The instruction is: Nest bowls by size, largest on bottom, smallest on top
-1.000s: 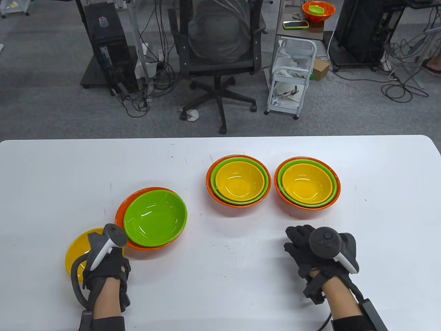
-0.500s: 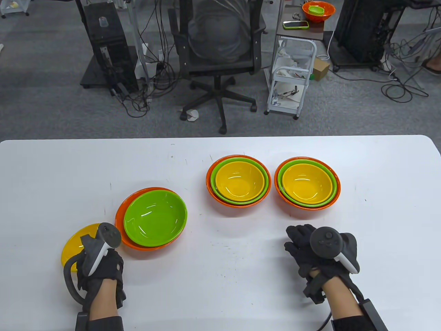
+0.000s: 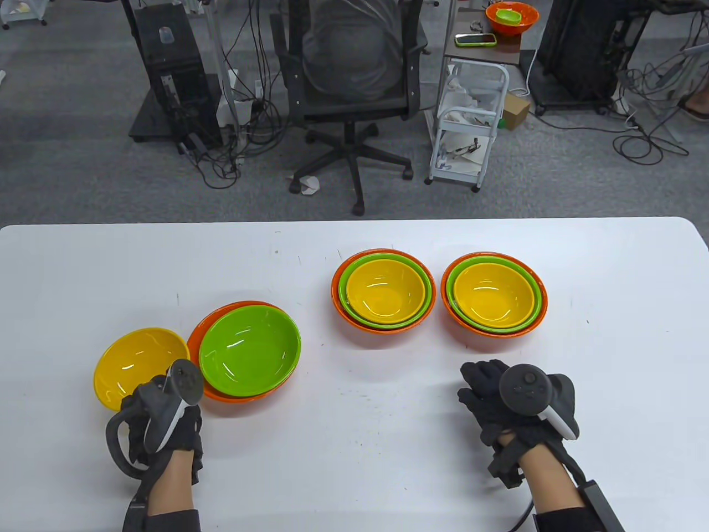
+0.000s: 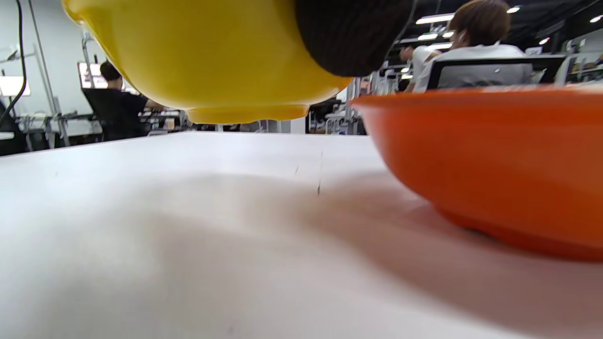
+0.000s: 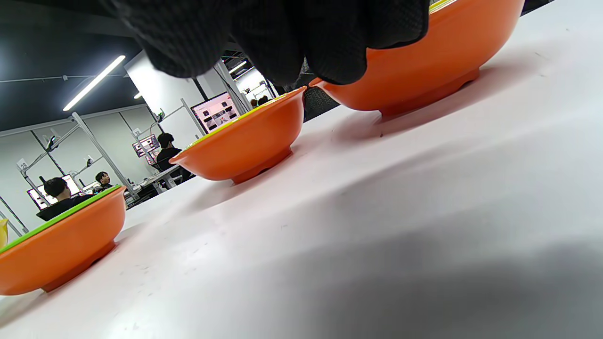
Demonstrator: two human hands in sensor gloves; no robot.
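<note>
The left hand (image 3: 160, 421) pinched the near rim of the small glossy yellow plastic bowl (image 3: 141, 360), lifted clear of the white desk (image 3: 354, 443). Its target, the shiny green plastic bowl (image 3: 250, 352) nested in the large orange plastic bowl (image 4: 490, 160), lay just beside it at 3 o'clock. The right hand (image 3: 515, 404) rested spread on the desk, well apart.

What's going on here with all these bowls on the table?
A person in sensor gloves is nesting bowls by size. The left hand holds a yellow bowl lifted off the table, beside a green bowl already sitting in an orange bowl. Two finished stacks, orange, green and yellow, stand further back. The right hand rests on the table, holding nothing.
</note>
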